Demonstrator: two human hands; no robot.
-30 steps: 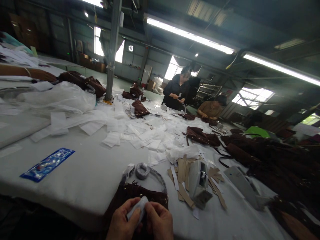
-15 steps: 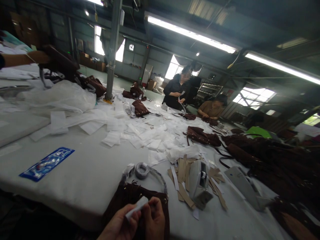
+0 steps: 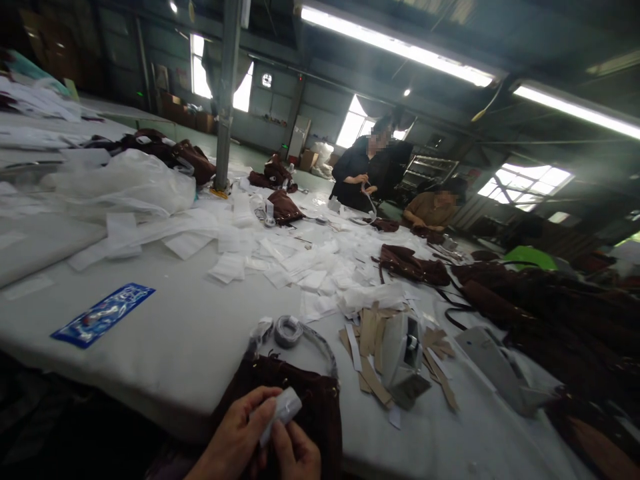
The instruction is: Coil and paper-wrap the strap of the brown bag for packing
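Between my two hands is a small white wrapped piece, held above a dark brown bag at the table's front edge. My left hand pinches its left side with the thumb and fingers. My right hand grips it from below at the right, fingers bent. Behind them, the bag's strap, in a grey and clear wrapping, arches over the table. A grey roll lies within this arch. The lower part of the bag is partly hidden by my hands.
A tape dispenser stands on brown card strips, with another grey dispenser further right. A blue packet lies left. White sheets cover the middle. Brown bags pile up right. Two people are across the table.
My left hand has come up higher around the white piece, and my right hand has moved lower. The other person's hand and the brown item at the far left are gone from view.
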